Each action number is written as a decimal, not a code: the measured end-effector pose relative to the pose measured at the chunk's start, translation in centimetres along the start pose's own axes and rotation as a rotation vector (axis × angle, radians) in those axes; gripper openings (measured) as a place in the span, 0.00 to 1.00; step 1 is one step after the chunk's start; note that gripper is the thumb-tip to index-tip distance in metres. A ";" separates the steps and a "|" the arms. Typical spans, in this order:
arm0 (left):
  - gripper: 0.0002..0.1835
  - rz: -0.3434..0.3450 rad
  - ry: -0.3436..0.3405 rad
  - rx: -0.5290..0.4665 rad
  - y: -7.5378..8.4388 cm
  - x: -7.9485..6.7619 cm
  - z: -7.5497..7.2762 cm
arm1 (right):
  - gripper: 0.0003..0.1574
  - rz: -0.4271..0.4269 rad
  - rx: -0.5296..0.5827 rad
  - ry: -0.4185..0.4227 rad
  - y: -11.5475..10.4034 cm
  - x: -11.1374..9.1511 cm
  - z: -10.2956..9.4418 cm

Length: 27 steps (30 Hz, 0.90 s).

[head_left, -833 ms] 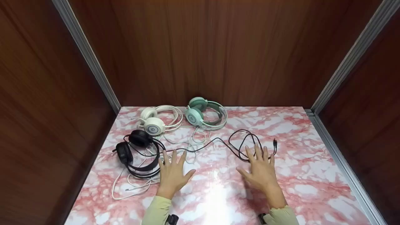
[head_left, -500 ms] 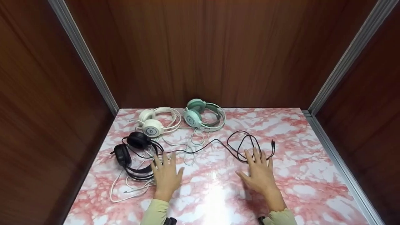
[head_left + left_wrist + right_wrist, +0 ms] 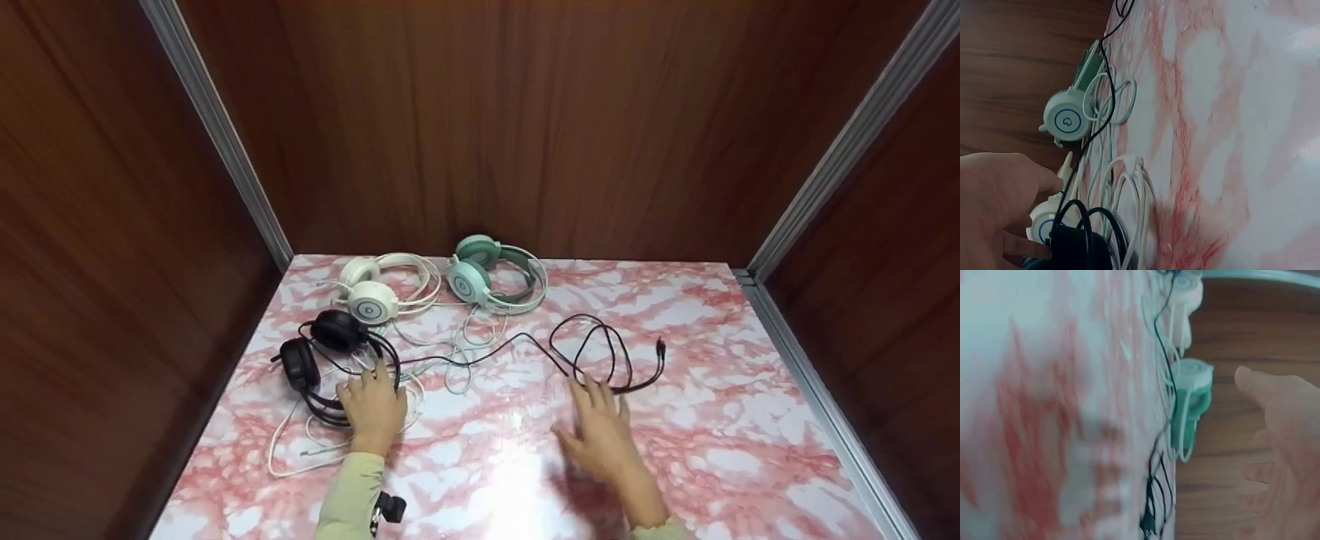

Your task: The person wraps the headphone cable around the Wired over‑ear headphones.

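Black headphones [image 3: 300, 365]: lying on the left part of the table, with the left hand at their headband.
Left hand [image 3: 373, 409]: fingers laid over the black headband; whether they grip it I cannot tell.
Right hand [image 3: 602, 439]: fingers apart and holding nothing, fingertips at the near side of the black loops; contact is unclear.
Black cable [image 3: 523, 334]: runs from the headphones rightward into loose loops, its plugs [image 3: 660, 349] lying beyond the right hand.
White headphones [image 3: 371, 302]: just behind the black pair.
Green headphones [image 3: 469, 283]: right of the white pair, near the back wall [image 3: 510, 150].
Pale cables [image 3: 1141, 197]: tangled around the black headphones.
Table [image 3: 712, 322]: pink-and-white marbled.
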<state>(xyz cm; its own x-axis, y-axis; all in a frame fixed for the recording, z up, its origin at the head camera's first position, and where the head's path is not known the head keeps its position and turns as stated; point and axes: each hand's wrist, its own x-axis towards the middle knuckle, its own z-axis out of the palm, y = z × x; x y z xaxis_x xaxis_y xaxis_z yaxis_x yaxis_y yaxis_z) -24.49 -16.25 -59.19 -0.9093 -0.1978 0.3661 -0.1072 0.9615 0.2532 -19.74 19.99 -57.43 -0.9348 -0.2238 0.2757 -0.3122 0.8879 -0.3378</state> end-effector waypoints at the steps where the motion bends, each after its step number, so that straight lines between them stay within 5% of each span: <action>1: 0.34 -0.016 -0.008 -0.001 -0.1 0.0 0.2 | 0.53 -0.009 0.008 0.002 -0.4 -0.2 0.4; 5: 0.28 -0.070 0.009 -0.025 -0.3 -0.1 0.9 | 0.48 -0.074 0.042 0.022 -2.0 -1.1 2.2; 9: 0.27 -0.096 0.071 -0.034 -0.6 0.1 1.3 | 0.35 -0.202 0.082 0.143 -3.0 -1.2 3.5; 14: 0.24 -0.095 0.017 0.017 -1.2 0.1 1.7 | 0.13 -0.322 0.139 0.251 -3.2 -1.8 4.5; 19: 0.15 -0.018 -0.034 0.034 -1.6 0.8 1.9 | 0.06 -0.287 0.191 0.222 -3.0 -2.7 5.0; 27: 0.19 0.058 0.109 -0.024 -1.8 1.6 0.7 | 0.07 -0.253 0.263 0.104 -2.6 -3.0 4.8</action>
<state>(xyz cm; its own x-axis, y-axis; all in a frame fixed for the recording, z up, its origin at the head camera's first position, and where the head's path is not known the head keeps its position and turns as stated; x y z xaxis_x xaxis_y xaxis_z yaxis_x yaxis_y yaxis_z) -26.05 -18.21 -59.66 -0.8642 -0.1629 0.4760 -0.0448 0.9673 0.2497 -16.99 16.42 -61.73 -0.8048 -0.3686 0.4652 -0.5762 0.6733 -0.4633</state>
